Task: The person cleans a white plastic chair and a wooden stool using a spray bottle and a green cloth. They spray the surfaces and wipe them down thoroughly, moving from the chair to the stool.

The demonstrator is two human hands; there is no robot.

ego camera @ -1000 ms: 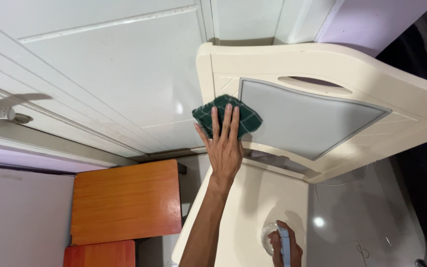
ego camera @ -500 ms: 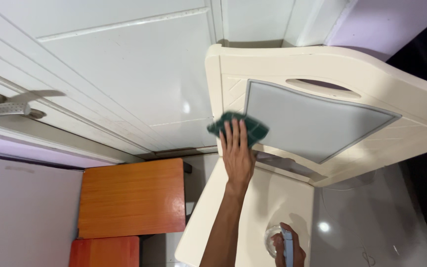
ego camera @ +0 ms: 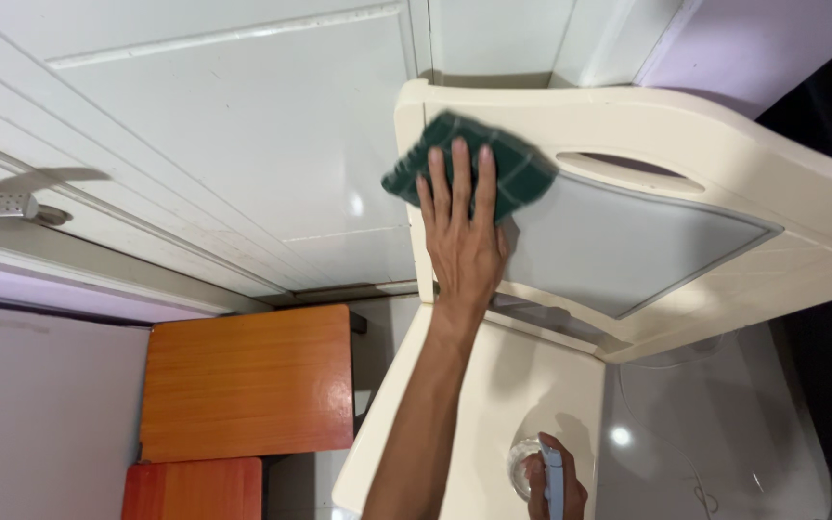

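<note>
The left hand (ego camera: pixel 462 241) lies flat with its fingers spread, pressing a dark green checked cloth (ego camera: pixel 474 166) against the top left corner of a cream chair back (ego camera: pixel 666 125), where the grey padded panel (ego camera: pixel 628 246) meets the frame. The cloth is bunched under the fingertips and slightly blurred. It looks soft and light, a thing that folds and slides easily, so an open palm laid over its middle likely holds it better than a pinch at one edge. The chair back looks stiff and smooth, probably moulded plastic, with an oval handle slot (ego camera: pixel 628 169) just right of the cloth. Low in the view, the right hand (ego camera: pixel 553 486) is closed around a small clear spray bottle (ego camera: pixel 532 472) with a pale blue trigger, held just above the cream chair seat (ego camera: pixel 522 385); the bottle looks light and perhaps slippery if wet, best gripped round its neck. Behind the chair stands a white panelled door (ego camera: pixel 243 125) with a metal lever handle (ego camera: pixel 12 197), and an orange wooden cabinet (ego camera: pixel 247 380) sits below to the left.
</note>
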